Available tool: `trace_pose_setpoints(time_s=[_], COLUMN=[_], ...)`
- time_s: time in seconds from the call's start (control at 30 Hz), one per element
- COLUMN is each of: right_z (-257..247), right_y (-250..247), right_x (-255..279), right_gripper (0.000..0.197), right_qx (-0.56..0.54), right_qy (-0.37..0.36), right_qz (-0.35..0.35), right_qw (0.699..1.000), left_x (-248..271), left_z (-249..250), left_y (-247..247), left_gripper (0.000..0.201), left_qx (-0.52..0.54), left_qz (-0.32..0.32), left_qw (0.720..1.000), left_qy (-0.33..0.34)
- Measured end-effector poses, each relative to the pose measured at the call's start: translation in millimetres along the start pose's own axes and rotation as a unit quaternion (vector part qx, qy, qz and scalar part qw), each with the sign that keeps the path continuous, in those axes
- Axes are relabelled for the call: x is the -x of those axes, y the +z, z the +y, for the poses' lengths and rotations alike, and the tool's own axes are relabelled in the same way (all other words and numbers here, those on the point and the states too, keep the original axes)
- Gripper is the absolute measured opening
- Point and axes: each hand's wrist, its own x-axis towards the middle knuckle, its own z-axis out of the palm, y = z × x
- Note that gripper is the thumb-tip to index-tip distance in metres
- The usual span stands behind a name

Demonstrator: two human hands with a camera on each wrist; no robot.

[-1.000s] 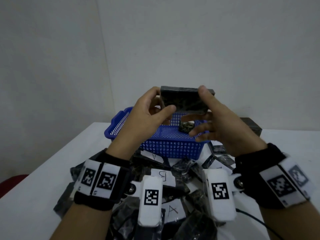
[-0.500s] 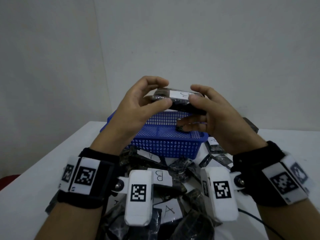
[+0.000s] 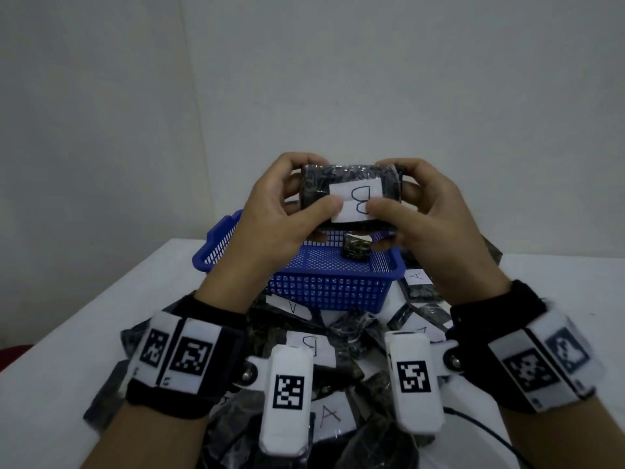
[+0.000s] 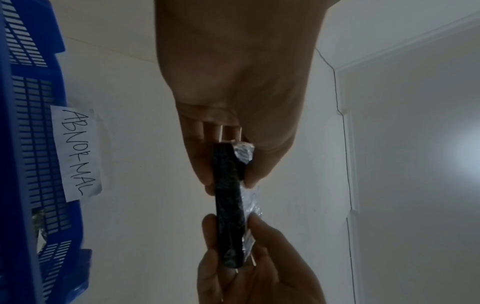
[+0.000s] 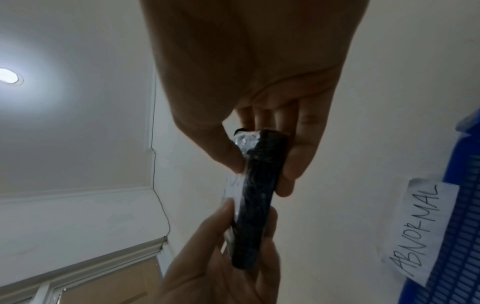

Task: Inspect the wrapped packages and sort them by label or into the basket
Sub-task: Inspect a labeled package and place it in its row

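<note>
While its white "B" label (image 3: 355,204) faces the head camera for reading, a wrapped package (image 3: 351,194) sits pinched at either end by the left hand (image 3: 270,225) and right hand (image 3: 426,225), above the blue basket (image 3: 304,289) on the worktop (image 3: 84,333)

Plain pale walls (image 3: 372,79) meet behind a white table (image 3: 61,363); a round ceiling light (image 5: 9,75) glows overhead.

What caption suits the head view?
Both hands, left hand and right hand, hold a wrapped package labelled B above the blue basket.
</note>
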Motion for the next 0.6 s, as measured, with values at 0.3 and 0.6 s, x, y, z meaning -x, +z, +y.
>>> trace_pose_setpoints(time_s=[0.3, 0.6], right_z=[-2.1, -2.9], right_y=[-2.4, -4.5], right_x=[-0.8, -1.8], right_gripper=[0.034, 0.028], right_qx=[0.041, 0.029], right_qy=[0.070, 0.000], right_qz=[-0.048, 0.023], right_qw=[0.996, 0.999], left_x=[-1.7, 0.2], left_z=[-3.5, 0.5], left_y=[-6.1, -9.1], left_gripper=[0.032, 0.038], left_qx=[-0.053, -0.046], left_qz=[-0.055, -0.053], left_qw=[0.995, 0.996], left_qy=[0.058, 0.058])
